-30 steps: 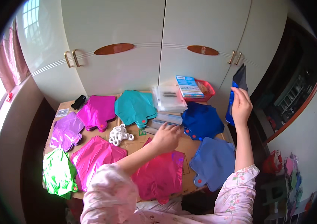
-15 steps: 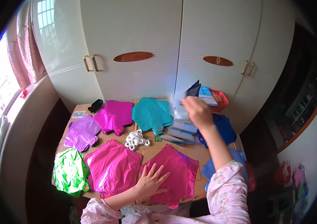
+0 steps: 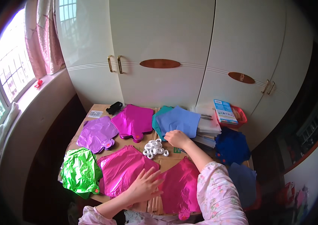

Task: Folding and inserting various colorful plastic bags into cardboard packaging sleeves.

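A light blue, flat pentagon-shaped foil balloon [image 3: 178, 120] lies over the teal foil balloons [image 3: 157, 125] at the back of the table. My right hand [image 3: 177, 138] is closed on its lower edge, the fingertips partly hidden. My left hand [image 3: 144, 186] is open, fingers spread, between the left pink foil balloons [image 3: 123, 167] and the right pink foil balloons [image 3: 179, 185]; contact cannot be made out. Small white rings [image 3: 155, 147], perhaps ribbon rolls, lie heaped beside my right hand. A pile of clear plastic bags [image 3: 208, 127] stands just beyond the blue balloon.
Magenta [image 3: 133, 120], lilac [image 3: 97, 133], green [image 3: 80, 172], dark blue [image 3: 233, 146] and light blue foil piles [image 3: 242, 183] edge the cardboard-covered table [image 3: 86, 123]. A red basket [image 3: 241, 115] holds a blue-white packet [image 3: 225, 111]. White cabinets [image 3: 159, 30] stand behind.
My right hand has come down and left from the bag pile. The light blue balloon now covers part of the teal pile. My left hand has lifted leftward off the right pink pile; the view has shifted.
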A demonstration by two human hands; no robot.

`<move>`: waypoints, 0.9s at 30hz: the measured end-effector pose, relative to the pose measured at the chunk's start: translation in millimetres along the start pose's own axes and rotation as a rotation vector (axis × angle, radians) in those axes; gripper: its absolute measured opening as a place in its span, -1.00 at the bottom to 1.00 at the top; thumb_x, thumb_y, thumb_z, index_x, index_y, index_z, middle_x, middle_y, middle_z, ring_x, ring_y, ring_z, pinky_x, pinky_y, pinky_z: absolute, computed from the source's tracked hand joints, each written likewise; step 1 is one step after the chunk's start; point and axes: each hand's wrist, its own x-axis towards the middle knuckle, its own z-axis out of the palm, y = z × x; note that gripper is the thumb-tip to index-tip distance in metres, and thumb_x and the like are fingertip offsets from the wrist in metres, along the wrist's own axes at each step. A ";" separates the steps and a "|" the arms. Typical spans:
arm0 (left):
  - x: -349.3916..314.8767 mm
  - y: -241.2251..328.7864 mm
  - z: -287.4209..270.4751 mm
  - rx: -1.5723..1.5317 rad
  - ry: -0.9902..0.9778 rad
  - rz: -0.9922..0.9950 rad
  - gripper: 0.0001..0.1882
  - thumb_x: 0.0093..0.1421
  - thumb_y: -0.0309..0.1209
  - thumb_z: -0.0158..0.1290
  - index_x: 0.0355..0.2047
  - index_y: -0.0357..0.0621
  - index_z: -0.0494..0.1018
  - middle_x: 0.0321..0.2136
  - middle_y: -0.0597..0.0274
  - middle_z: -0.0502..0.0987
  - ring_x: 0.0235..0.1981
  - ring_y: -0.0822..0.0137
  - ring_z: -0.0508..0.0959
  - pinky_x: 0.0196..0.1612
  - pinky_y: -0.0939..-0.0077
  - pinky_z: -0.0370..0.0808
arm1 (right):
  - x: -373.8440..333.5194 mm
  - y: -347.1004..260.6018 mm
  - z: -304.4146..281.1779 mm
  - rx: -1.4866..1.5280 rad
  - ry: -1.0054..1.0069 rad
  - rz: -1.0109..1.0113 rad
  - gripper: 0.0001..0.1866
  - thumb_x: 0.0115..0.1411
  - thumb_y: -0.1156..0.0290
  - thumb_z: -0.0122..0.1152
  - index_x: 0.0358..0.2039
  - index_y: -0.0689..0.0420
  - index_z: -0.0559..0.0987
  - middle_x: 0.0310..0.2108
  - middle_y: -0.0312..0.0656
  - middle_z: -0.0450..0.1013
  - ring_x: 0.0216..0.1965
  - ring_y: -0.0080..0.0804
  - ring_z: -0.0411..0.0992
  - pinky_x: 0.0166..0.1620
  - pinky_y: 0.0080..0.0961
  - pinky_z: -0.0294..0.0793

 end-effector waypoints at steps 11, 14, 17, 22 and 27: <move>111.1 -125.4 0.4 -0.335 0.066 -0.253 -0.34 0.10 -0.03 0.11 0.09 -0.24 0.33 0.04 -0.13 0.39 0.08 -0.03 0.40 0.11 0.25 0.35 | 4.5 4.6 -1.0 0.165 -0.045 0.065 -0.83 0.03 0.25 0.22 -0.48 0.07 0.56 -0.36 -0.27 0.47 -0.26 -0.30 0.49 -0.21 -0.36 0.51; 126.6 -137.6 16.3 -0.367 0.079 -0.318 -0.30 0.08 -0.02 0.13 0.10 -0.26 0.31 0.03 -0.17 0.39 0.08 -0.04 0.39 0.11 0.22 0.34 | 8.3 7.0 -6.9 0.131 -0.159 -0.050 -0.83 0.06 0.26 0.20 -0.42 0.09 0.57 -0.30 -0.30 0.50 -0.23 -0.31 0.49 -0.19 -0.37 0.50; 135.5 -140.6 28.2 -0.370 0.011 -0.296 -0.29 0.07 -0.03 0.13 0.10 -0.27 0.31 0.03 -0.16 0.39 0.08 -0.02 0.39 0.12 0.23 0.34 | 7.6 6.8 -16.4 0.121 -0.232 -0.046 -0.84 0.07 0.28 0.18 -0.41 0.09 0.58 -0.28 -0.31 0.51 -0.22 -0.34 0.50 -0.19 -0.37 0.51; 139.2 -132.0 32.5 -0.344 -0.030 -0.193 -0.31 0.04 -0.06 0.10 0.09 -0.27 0.33 -0.01 -0.11 0.41 0.04 -0.03 0.42 0.10 0.27 0.36 | -4.6 9.4 -9.6 0.279 -0.152 0.161 -0.83 0.08 0.29 0.18 -0.36 0.07 0.60 -0.26 -0.30 0.51 -0.22 -0.30 0.51 -0.19 -0.36 0.52; 133.2 -130.6 25.8 -0.366 -0.018 -0.178 -0.38 0.05 -0.11 0.08 0.06 -0.26 0.36 -0.07 -0.10 0.46 -0.01 -0.01 0.45 0.05 0.26 0.38 | -0.7 8.0 -7.9 0.300 -0.165 0.188 -0.80 0.07 0.30 0.17 -0.32 0.08 0.61 -0.24 -0.27 0.51 -0.25 -0.24 0.51 -0.18 -0.33 0.52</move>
